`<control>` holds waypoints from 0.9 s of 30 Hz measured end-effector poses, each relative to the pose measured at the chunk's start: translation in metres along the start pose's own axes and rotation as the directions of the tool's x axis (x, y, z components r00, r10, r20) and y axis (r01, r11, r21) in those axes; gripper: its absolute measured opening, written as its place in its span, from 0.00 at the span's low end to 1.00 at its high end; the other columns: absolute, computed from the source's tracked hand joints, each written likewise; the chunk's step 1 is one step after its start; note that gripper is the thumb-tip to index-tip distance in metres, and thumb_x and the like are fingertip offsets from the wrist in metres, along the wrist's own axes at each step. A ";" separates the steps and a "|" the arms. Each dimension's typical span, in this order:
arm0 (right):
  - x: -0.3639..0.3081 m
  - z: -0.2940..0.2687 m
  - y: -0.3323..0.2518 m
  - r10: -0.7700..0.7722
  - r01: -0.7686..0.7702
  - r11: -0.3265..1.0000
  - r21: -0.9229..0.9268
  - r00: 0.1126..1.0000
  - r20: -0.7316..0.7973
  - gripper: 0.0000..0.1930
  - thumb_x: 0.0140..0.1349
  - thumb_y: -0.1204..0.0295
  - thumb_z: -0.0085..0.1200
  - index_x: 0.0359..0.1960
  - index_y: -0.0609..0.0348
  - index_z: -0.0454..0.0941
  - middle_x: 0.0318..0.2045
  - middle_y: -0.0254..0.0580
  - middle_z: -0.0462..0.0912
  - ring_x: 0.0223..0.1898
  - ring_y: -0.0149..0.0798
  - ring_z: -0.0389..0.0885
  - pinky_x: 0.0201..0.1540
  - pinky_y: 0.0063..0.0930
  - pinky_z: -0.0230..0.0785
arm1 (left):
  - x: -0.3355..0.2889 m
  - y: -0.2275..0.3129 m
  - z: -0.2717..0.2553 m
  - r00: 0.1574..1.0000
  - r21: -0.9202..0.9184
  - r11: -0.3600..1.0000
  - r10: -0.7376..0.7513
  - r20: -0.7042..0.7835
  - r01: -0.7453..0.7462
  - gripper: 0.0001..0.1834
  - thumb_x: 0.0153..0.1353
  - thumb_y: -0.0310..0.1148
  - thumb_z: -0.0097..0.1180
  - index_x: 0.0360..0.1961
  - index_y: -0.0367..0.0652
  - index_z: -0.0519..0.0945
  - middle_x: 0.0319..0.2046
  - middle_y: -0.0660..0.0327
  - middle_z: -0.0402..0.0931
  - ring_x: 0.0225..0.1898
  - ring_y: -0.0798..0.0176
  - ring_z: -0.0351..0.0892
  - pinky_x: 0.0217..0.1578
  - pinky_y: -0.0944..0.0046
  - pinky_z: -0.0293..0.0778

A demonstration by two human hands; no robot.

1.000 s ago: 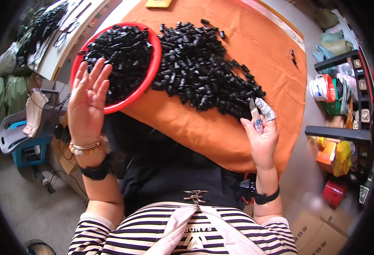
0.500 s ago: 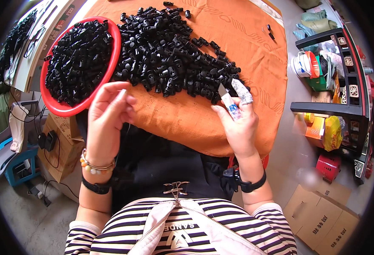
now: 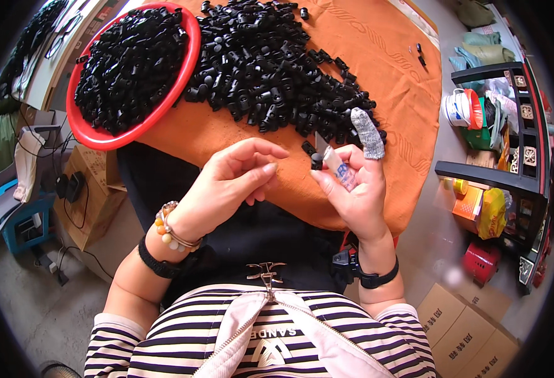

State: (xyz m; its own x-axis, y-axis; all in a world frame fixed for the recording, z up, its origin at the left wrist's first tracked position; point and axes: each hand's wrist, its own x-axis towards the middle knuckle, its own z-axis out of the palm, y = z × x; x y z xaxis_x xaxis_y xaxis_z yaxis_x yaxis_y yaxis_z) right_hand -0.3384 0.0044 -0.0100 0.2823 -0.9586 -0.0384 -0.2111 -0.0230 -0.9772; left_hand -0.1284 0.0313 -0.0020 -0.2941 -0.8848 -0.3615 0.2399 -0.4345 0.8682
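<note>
My right hand [image 3: 360, 189] is closed around a small knife blade [image 3: 330, 162] whose grip is wrapped in white with blue print. A grey knitted finger cover [image 3: 366, 133] sits on its raised index finger. By the thumb tip is a small black plastic piece [image 3: 317, 160]; whether the thumb pins it to the blade is unclear. My left hand [image 3: 233, 173] hovers over the table's near edge, thumb and index finger apart with nothing visible between them. Beyond both hands spreads a heap of black plastic pieces [image 3: 258, 69], small and barrel-shaped.
A red-rimmed basin [image 3: 192, 57] full of similar black pieces stands left of the heap on the orange cloth [image 3: 378, 57]. To the right is a black rack [image 3: 485, 171] with bags and buckets. Cardboard boxes [image 3: 460, 327] lie on the floor at lower right.
My left hand has moved right, away from the basin and toward my right hand. A black piece now shows at my right thumb. The whole view has shifted slightly.
</note>
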 end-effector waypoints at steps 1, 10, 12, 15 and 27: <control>0.000 0.002 -0.004 0.002 -0.002 1.000 0.001 0.997 0.072 0.16 0.52 0.84 0.57 0.41 0.64 0.67 0.31 0.32 0.72 0.30 0.20 0.69 0.32 0.12 0.63 | 0.001 0.001 0.002 1.000 -0.015 1.000 -0.010 0.016 0.010 0.11 0.64 0.33 0.46 0.45 0.41 0.73 0.27 0.68 0.72 0.24 0.79 0.67 0.25 0.78 0.65; 0.010 0.026 -0.021 -0.158 0.139 0.983 0.119 0.971 0.179 0.33 0.52 0.83 0.56 0.60 0.61 0.55 0.30 0.38 0.76 0.31 0.25 0.75 0.31 0.17 0.68 | 0.001 0.001 -0.004 0.991 -0.328 0.940 -0.052 0.123 0.090 0.12 0.66 0.40 0.43 0.40 0.43 0.73 0.25 0.68 0.72 0.21 0.78 0.67 0.20 0.80 0.63; 0.012 0.031 -0.023 -0.113 0.079 0.965 0.249 0.986 0.123 0.26 0.52 0.82 0.58 0.53 0.64 0.63 0.29 0.36 0.76 0.30 0.23 0.74 0.31 0.16 0.68 | 0.001 0.002 -0.007 0.990 -0.354 0.931 -0.038 0.133 0.084 0.12 0.66 0.40 0.43 0.39 0.43 0.73 0.26 0.67 0.72 0.21 0.77 0.68 0.19 0.80 0.64; 0.015 0.031 -0.018 -0.085 0.055 0.969 0.241 0.990 0.117 0.16 0.52 0.81 0.59 0.42 0.66 0.70 0.29 0.34 0.76 0.29 0.21 0.74 0.31 0.15 0.67 | 0.000 0.004 -0.012 0.982 -0.454 0.883 -0.033 0.185 0.115 0.10 0.65 0.36 0.43 0.42 0.42 0.70 0.28 0.62 0.74 0.23 0.74 0.72 0.19 0.76 0.67; 0.023 0.039 -0.030 0.034 -0.103 0.885 0.455 0.987 0.158 0.31 0.55 0.84 0.53 0.61 0.64 0.55 0.31 0.35 0.73 0.32 0.21 0.71 0.35 0.11 0.64 | -0.002 0.001 -0.012 0.982 -0.436 0.893 -0.031 0.187 0.111 0.09 0.64 0.33 0.43 0.43 0.43 0.66 0.33 0.48 0.76 0.23 0.64 0.77 0.25 0.72 0.73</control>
State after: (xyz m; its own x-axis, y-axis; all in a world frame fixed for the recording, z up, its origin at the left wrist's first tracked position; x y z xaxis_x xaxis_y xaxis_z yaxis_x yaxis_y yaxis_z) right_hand -0.2887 -0.0062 0.0098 0.4190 -0.9020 -0.1040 0.2094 0.2074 -0.9556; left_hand -0.1162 0.0306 -0.0043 -0.4690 -0.8238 -0.3184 0.5851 -0.5599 0.5867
